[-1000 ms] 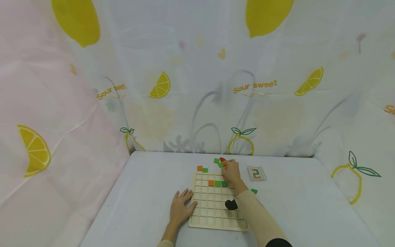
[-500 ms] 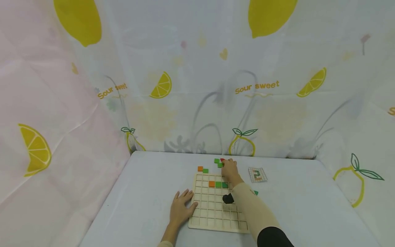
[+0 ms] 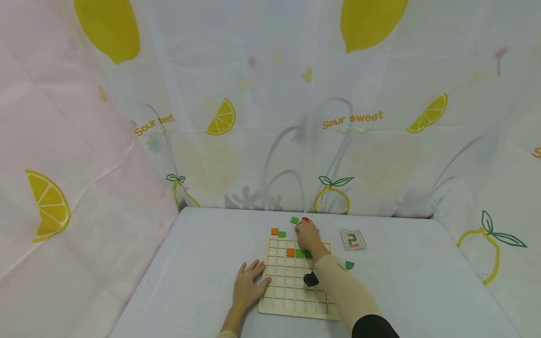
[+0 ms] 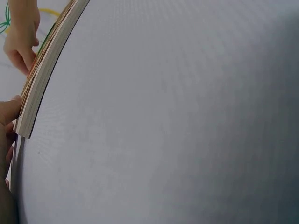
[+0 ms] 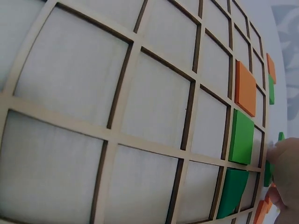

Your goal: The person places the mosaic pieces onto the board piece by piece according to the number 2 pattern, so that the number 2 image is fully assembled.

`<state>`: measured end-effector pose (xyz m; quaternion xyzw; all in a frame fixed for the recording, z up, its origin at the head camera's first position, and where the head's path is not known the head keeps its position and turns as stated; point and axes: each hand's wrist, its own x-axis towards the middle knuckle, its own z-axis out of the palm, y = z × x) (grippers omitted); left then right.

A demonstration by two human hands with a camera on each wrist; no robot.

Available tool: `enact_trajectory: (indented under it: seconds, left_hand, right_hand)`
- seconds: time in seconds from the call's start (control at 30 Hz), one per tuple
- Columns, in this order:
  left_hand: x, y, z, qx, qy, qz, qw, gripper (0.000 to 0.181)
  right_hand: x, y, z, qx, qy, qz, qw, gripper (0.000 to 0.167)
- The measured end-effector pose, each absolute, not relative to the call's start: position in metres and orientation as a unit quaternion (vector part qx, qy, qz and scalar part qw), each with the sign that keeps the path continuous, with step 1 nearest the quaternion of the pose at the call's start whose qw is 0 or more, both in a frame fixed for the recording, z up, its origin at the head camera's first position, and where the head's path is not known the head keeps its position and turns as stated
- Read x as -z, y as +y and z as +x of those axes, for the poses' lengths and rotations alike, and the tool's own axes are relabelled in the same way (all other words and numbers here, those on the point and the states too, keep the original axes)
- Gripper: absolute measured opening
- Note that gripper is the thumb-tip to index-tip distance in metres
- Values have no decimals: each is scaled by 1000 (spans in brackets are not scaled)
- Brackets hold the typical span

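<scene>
Some bits stay hidden

The right hand hides what is under it, so you cannot tell if it pinches anything; it covers part of a red piece too; the sleeve hides some of the board on its right; the picture on the card is too small to make out; the left wrist view cuts off the left hand.

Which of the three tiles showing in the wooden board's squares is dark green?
The dark green tile is at the row's right end in the head view, after the orange tile and the paler green tile.
</scene>
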<state>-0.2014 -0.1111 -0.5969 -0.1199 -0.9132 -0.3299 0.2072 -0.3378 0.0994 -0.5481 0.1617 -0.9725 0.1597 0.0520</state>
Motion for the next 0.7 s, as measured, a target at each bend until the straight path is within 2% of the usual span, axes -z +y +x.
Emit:
enact_trajectory:
  seconds: [0.13, 0.17, 0.2, 0.3, 0.4, 0.43, 0.47, 0.57, 0.7]
  left_hand:
    - [595, -111, -201, 334, -911, -122, 208, 40]
    - [595, -111, -200, 333, -912, -122, 208, 40]
    - [595, -112, -200, 332, -912, -122, 209, 40]
    - [596, -112, -201, 329, -912, -122, 213, 40]
    - [596, -112, -201, 328, -911, -121, 217, 39]
    - [596, -112, -201, 329, -911, -122, 218, 39]
    - [596, -112, -201, 329, -911, -122, 218, 39]
    - [597, -112, -201, 329, -911, -124, 216, 39]
    - [598, -111, -201, 328, -912, -125, 214, 39]
  right_hand:
    - [560, 100, -347, -257, -960, 109, 32, 19]
    - [566, 102, -351, -275, -956, 100, 39, 19]
    - [578, 104, -358, -284, -951, 103, 69, 18]
    - [588, 109, -366, -276, -954, 89, 80, 19]
    - [575, 108, -360, -264, -960, 77, 58, 19]
    - [562, 107, -353, -261, -963, 64, 26, 20]
    - [558, 106, -349, -251, -966, 67, 23, 21]
    - [547, 107, -339, -242, -967, 79, 32, 16]
    - [546, 114, -334, -292, -951, 84, 51, 27]
